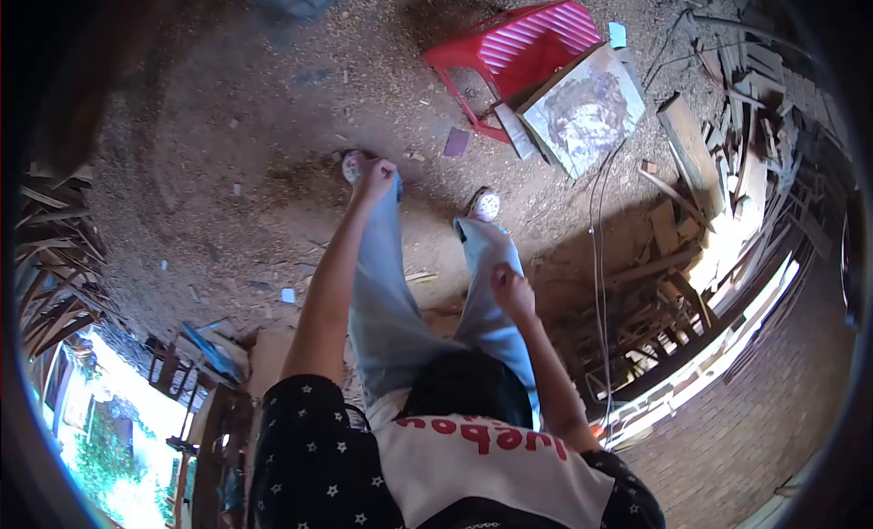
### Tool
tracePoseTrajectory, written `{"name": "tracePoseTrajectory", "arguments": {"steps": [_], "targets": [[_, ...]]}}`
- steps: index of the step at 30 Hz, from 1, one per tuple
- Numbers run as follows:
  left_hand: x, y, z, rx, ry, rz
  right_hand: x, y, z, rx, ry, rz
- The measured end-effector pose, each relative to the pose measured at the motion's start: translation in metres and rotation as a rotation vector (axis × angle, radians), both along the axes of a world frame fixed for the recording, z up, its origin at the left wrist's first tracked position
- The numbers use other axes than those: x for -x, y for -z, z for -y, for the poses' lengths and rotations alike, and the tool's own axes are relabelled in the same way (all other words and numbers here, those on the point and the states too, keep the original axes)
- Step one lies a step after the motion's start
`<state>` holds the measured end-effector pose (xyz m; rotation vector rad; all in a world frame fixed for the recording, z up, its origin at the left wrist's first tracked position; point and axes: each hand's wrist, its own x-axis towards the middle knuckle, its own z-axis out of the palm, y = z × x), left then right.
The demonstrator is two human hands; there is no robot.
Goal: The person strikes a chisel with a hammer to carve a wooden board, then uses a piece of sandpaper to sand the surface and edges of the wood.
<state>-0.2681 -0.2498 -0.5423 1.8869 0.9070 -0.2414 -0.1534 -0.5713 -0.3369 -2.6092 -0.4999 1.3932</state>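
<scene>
My left hand (373, 181) is closed in a loose fist over the lower part of my left trouser leg (380, 247), close to one patterned shoe (351, 165). Nothing shows in its curled fingers. Over the right trouser leg (486, 251), around the knee, my right hand (515, 294) is also curled shut, with no object visible in it. The other shoe (486, 204) stands on the dirt floor (227, 238) ahead of that leg.
A red plastic stool (486, 56) lies on its side ahead to the right, with a stained board (587, 110) leaning against it. Scrap wood (696, 156) is heaped along the right, beside a brick surface (737, 420). More wood pieces (55, 256) pile up at the left edge.
</scene>
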Motion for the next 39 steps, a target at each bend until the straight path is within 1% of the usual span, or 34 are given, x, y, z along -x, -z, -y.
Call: {"name": "tracePoseTrajectory", "arguments": {"steps": [1,2,3,4,5,6,7,8,10,11,12,14,15,16,18,19,21,22,24,25,26,27,28,30,31,32,33,34,35,36,37,38,39], "targets": [[-0.011,0.036,0.02,0.014,-0.007,-0.007,0.001,0.01,0.012,0.016,-0.012,0.027],[-0.021,0.072,0.04,0.007,-0.036,-0.134,0.003,0.021,0.022,0.029,-0.017,0.018],[-0.035,0.105,0.056,-0.004,-0.07,-0.252,-0.006,0.027,0.022,0.045,-0.073,0.077],[-0.049,0.13,0.073,0.007,-0.079,-0.252,-0.014,0.033,0.022,0.064,-0.13,0.137],[-0.061,0.152,0.091,-0.012,-0.043,-0.365,-0.021,0.041,0.027,0.079,-0.141,0.137],[-0.073,0.176,0.105,-0.034,-0.001,-0.473,-0.028,0.051,0.03,-0.002,-0.116,0.207],[-0.083,0.209,0.118,-0.024,0.02,-0.482,-0.035,0.062,0.031,-0.086,-0.089,0.281],[-0.092,0.239,0.135,-0.015,0.019,-0.473,-0.041,0.073,0.032,-0.077,-0.094,0.29],[-0.121,0.264,0.161,-0.252,-0.053,-0.554,-0.052,0.092,0.03,-0.141,0.1,0.242],[-0.132,0.277,0.167,-0.268,-0.01,-0.562,-0.056,0.1,0.025,-0.161,0.13,0.232],[-0.141,0.291,0.177,-0.264,-0.014,-0.556,-0.059,0.11,0.021,-0.19,0.099,0.252],[-0.159,0.305,0.197,-0.449,-0.1,-0.586,-0.062,0.128,0.016,-0.27,0.144,0.261],[-0.167,0.31,0.203,-0.378,-0.12,-0.648,-0.064,0.134,0.013,-0.269,0.144,0.266],[-0.174,0.326,0.211,-0.381,-0.117,-0.641,-0.065,0.14,0.01,-0.282,0.151,0.267],[-0.179,0.357,0.223,-0.459,-0.147,-0.838,-0.064,0.148,0.005,-0.306,0.166,0.272],[-0.177,0.374,0.224,-0.467,-0.152,-0.836,-0.064,0.149,0.005,-0.284,0.201,0.262],[-0.171,0.396,0.229,-0.638,-0.162,-0.842,-0.061,0.148,0.007,-0.248,0.247,0.242],[-0.172,0.382,0.222,-0.632,-0.159,-0.842,-0.062,0.146,0.006,-0.241,0.247,0.243],[-0.172,0.333,0.196,-0.443,-0.059,-0.857,-0.059,0.135,0.002,-0.28,0.194,0.276],[-0.161,0.337,0.203,-0.447,-0.055,-0.864,-0.059,0.126,0.002,-0.213,0.207,0.223],[-0.149,0.339,0.21,-0.473,-0.059,-0.714,-0.058,0.12,0.002,-0.217,0.215,0.215],[-0.144,0.32,0.205,-0.496,-0.057,-0.562,-0.055,0.114,0.003,-0.263,0.207,0.226],[-0.146,0.302,0.196,-0.508,-0.053,-0.563,-0.056,0.109,0.003,-0.314,0.194,0.241],[-0.154,0.256,0.176,0.393,-0.774,-0.035,-0.057,0.093,0.004,-0.309,0.196,0.222],[-0.147,0.261,0.164,0.643,-0.84,0.053,-0.057,0.084,0.004,-0.284,0.194,0.194],[-0.142,0.26,0.165,0.659,-1.018,0.153,-0.058,0.076,0.004,-0.265,0.19,0.166],[-0.148,0.208,0.148,0.654,-1.074,0.144,-0.058,0.07,0.006,-0.241,0.186,0.143],[-0.159,0.143,0.127,0.648,-1.131,0.142,-0.058,0.065,0.009,-0.221,0.178,0.124],[-0.157,0.103,0.109,0.629,-1.126,0.156,-0.058,0.057,0.01,-0.176,0.157,0.096],[-0.154,0.066,0.089,0.722,-1.0,0.171,-0.058,0.051,0.014,-0.204,0.157,0.103],[-0.151,0.027,0.071,0.808,-0.87,0.183,-0.057,0.046,0.019,-0.169,0.126,0.049],[-0.147,-0.017,0.059,0.785,-0.861,0.206,-0.057,0.038,0.022,-0.135,0.094,-0.003],[-0.144,-0.064,0.05,0.772,-0.795,0.273,-0.058,0.026,0.024,-0.129,0.077,-0.06]]}}
